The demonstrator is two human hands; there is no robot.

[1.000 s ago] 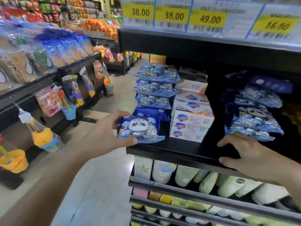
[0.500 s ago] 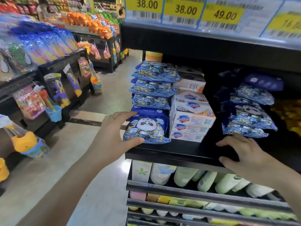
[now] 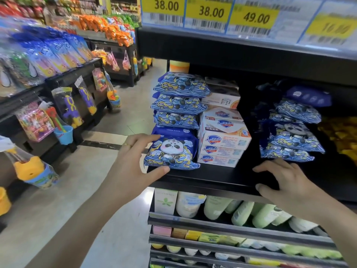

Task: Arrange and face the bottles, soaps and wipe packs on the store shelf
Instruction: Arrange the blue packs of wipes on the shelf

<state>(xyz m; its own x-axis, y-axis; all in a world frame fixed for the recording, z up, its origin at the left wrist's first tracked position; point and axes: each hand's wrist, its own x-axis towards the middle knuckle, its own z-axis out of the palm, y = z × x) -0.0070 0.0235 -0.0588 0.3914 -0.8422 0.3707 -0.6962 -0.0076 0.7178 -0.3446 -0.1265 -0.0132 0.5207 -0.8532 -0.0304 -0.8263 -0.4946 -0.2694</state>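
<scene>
Left hand [image 3: 133, 161] clamped on the panda pack [image 3: 172, 149]: thumb under the near edge, fingers over the top left corner. Pack stood on the shelf [image 3: 212, 176] at the near left corner, face out, leaning against the pile of flat wipe packs [image 3: 179, 101] behind and above, and just beside the soap boxes [image 3: 222, 140] on the right. Right hand [image 3: 289, 182] spread and holding nothing, fingers straight, resting on the shelf lip to the right, below a second pile of wipe packs [image 3: 293, 132].

Likely step: setting this pack square at the front. Best done by easing the bottom edge back until flush with the shelf lip, not overhanging the left end. Worth keeping the panda face upright and parallel to the soap fronts. Gentle pressure only, since the soft pack could crumple or tip the pile above. Thumb out last, once the pack stands on its own. Then perhaps the right-hand pile, which looks slumped and unevenly faced.
</scene>
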